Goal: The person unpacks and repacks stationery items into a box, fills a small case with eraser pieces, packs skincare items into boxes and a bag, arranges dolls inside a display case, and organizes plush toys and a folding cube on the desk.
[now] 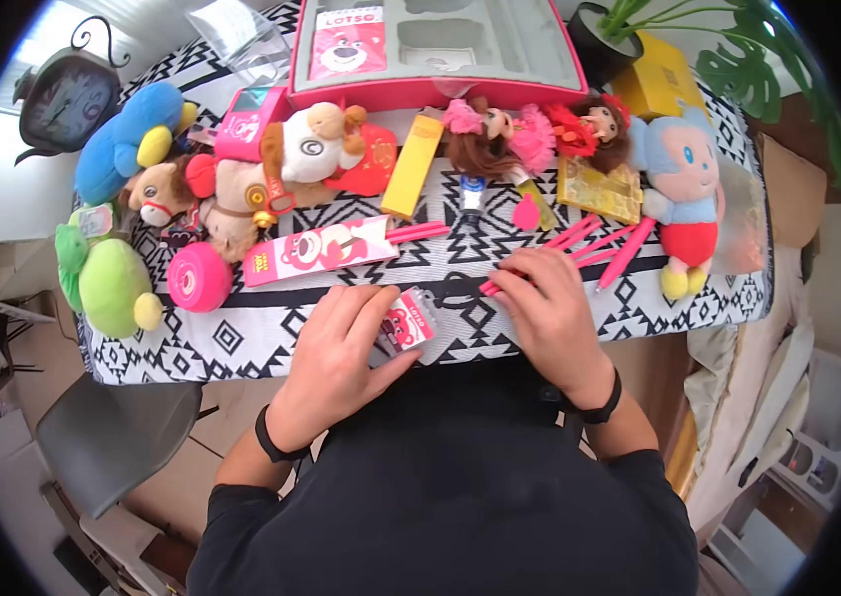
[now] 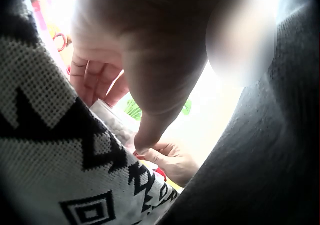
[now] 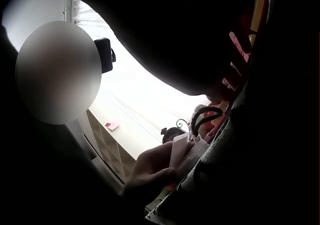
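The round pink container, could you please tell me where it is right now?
In the head view, the round pink container sits on the left, between the green plush toy and the long bear-print box.

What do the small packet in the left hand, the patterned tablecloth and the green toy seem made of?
Small packet: probably shiny clear plastic, see-through at its edge; any card inside is unclear. Patterned tablecloth: matte woven fabric, coarse threads visible. Green toy: likely soft, matte plush, judging by its rounded, stuffed shape.

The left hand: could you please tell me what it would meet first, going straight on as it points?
Probably the long box; how high the left hand sits is unclear.
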{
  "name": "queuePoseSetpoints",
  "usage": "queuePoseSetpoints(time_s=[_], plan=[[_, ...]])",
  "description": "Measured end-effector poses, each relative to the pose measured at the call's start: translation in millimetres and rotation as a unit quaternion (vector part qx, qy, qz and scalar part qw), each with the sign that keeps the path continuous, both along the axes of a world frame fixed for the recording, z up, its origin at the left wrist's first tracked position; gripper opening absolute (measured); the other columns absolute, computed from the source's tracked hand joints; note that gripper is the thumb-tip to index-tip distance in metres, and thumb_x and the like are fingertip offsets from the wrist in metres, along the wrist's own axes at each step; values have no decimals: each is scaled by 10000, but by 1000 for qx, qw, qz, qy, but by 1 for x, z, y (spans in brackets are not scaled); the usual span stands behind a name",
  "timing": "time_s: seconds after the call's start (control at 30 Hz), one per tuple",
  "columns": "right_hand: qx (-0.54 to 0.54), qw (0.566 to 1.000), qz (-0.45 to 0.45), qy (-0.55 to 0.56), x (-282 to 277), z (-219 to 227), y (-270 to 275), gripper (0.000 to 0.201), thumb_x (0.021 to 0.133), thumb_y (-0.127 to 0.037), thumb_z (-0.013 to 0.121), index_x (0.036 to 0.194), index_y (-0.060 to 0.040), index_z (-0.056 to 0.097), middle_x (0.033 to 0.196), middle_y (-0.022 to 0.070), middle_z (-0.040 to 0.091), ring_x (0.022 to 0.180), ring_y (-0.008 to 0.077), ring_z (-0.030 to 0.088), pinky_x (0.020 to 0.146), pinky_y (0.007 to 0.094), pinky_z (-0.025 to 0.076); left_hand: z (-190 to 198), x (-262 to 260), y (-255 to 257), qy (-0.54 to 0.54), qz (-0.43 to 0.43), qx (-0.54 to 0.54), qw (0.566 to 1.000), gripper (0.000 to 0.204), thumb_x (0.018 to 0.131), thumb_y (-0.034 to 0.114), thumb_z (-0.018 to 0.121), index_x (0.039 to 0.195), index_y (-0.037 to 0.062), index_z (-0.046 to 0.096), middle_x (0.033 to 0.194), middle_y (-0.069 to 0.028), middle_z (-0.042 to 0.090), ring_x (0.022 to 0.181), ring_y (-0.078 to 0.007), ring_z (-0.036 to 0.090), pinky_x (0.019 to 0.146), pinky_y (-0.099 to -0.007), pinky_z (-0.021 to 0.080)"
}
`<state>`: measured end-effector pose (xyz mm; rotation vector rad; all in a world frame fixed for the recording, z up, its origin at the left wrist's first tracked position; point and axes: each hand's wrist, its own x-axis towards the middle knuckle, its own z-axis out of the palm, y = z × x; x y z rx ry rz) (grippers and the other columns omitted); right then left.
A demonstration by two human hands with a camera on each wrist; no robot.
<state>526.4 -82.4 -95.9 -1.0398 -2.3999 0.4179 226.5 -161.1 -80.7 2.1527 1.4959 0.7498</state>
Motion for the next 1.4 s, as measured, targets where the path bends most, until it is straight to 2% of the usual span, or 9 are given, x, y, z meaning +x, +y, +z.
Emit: queuePoseSetpoints(time_s=[0.27,0.33,0.4,0.67,0.73,0.87,0.93,1.03,1.4], plan=[[-26,997,49,57,-10,12,-5,597,849,-143,949,1402,-41,750,1434,163,709,1330,401,691,1127,553,541,-3,-6,-1,-106,42,-73,991,712,768,166,1071,1353,-4,703,1270,-176,733,1097,-339,775,942,-416,669],[-38,993,83,71,-17,13,-7,661,834,-167,964,1444,-53,737,1491,169,698,1380,405,678,1141,558,537,-5,-6,0,-162,66,-122,977,693,773,165,1091,1341,16,722,1271,-124,788,1144,-235,805,1013,-381,660],[-31,990,130,35,-22,13,-7,677,835,-188,965,1459,-63,736,1551,175,680,1448,403,651,1164,559,532,-3,-6,2,-175,69,-148,971,697,782,167,1092,1347,12,715,1301,-117,790,1183,-221,797,1034,-384,658],[1,989,140,48,-23,1,-3,486,896,-153,921,1324,5,753,1391,162,753,1315,377,712,1108,548,566,-10,-3,10,-328,77,-208,918,713,817,115,1078,1380,4,655,1354,-125,786,1213,-176,757,1059,-366,636],[12,990,134,50,-21,2,-2,469,909,-158,915,1317,9,754,1374,166,761,1283,377,726,1085,544,584,-9,4,11,-421,114,-226,871,599,858,97,1053,1310,21,667,1312,-96,790,1192,-191,790,1036,-375,665],[16,990,131,57,-19,3,0,453,918,-148,904,1311,17,750,1375,172,762,1275,379,729,1069,533,595,-18,10,13,-427,116,-154,883,606,856,98,1051,1302,15,649,1291,-97,782,1174,-202,783,1025,-374,652],[9,990,126,64,-19,1,2,441,926,-135,891,1309,27,746,1379,183,762,1273,385,730,1060,518,601,-26,3,15,-283,78,-106,950,738,802,124,1083,1353,33,601,1280,-130,763,1183,-230,740,1047,-378,599],[13,991,118,67,-19,3,5,427,928,-117,881,1303,34,742,1346,187,765,1229,388,742,1031,507,608,-26,2,18,-234,84,-40,968,685,781,137,1091,1295,31,651,1265,-134,761,1180,-247,737,1037,-380,595],[-23,993,80,88,-17,3,11,401,959,-75,865,1319,41,732,1213,175,786,1094,383,760,944,483,604,-26,6,16,-202,124,-29,971,403,863,8,988,1190,13,753,1230,-125,778,966,-174,748,796,-318,624]])
